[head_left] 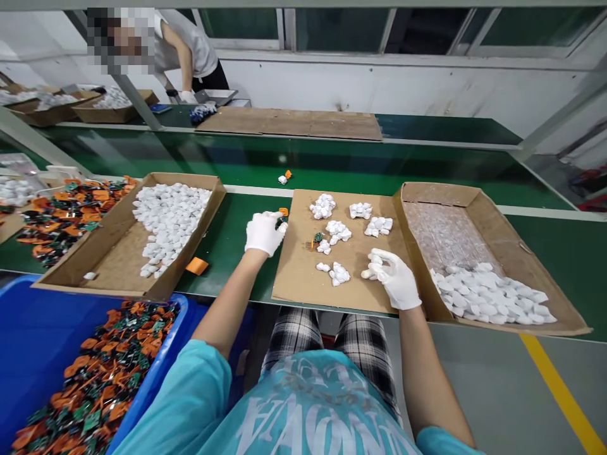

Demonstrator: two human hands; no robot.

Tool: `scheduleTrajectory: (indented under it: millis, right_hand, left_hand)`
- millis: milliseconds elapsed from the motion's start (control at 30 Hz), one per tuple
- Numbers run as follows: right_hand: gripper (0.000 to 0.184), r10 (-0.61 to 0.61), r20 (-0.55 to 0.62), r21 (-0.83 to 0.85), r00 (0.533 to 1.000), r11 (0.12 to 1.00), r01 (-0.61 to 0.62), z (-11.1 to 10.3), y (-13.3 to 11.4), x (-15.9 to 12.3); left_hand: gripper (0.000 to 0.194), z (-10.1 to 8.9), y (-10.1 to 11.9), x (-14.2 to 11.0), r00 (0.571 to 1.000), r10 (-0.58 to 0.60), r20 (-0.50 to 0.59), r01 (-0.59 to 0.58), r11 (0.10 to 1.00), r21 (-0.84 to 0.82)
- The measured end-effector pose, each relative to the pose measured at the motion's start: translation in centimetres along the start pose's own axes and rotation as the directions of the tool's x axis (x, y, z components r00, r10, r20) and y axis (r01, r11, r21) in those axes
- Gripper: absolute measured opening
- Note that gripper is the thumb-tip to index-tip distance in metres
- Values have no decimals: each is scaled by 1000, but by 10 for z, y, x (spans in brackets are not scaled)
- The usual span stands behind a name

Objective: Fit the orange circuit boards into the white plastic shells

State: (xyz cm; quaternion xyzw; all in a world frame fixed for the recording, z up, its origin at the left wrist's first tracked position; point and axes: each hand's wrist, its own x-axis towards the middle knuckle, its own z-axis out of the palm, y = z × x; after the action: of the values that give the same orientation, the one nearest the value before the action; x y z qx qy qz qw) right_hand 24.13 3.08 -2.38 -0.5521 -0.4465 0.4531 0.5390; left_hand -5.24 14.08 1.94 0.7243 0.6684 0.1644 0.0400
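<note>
Both my hands wear white gloves. My left hand [263,232] is closed on a small orange and green circuit part [282,215] at the left edge of a flat cardboard sheet [303,278]. My right hand [396,278] is closed on small white plastic pieces [369,273] over the sheet's right side. Several small heaps of white pieces [337,231] lie on the sheet, and one orange and green part [317,239] lies among them.
A cardboard tray of white pieces [168,218] stands at left, another [493,297] at right. Orange and green parts fill a blue bin [102,373] and a tray [66,212]. A person bends over the far bench [190,54]. A stray part [285,177] lies on the green belt.
</note>
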Motion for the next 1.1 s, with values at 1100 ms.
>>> scheduleTrajectory:
  millis: [1100]
  right_hand:
    - [16,-627,308,-480,715,546,686,58,-29,-41]
  left_hand:
    - [45,12,55,-97,926,124,356,290,368,-883]
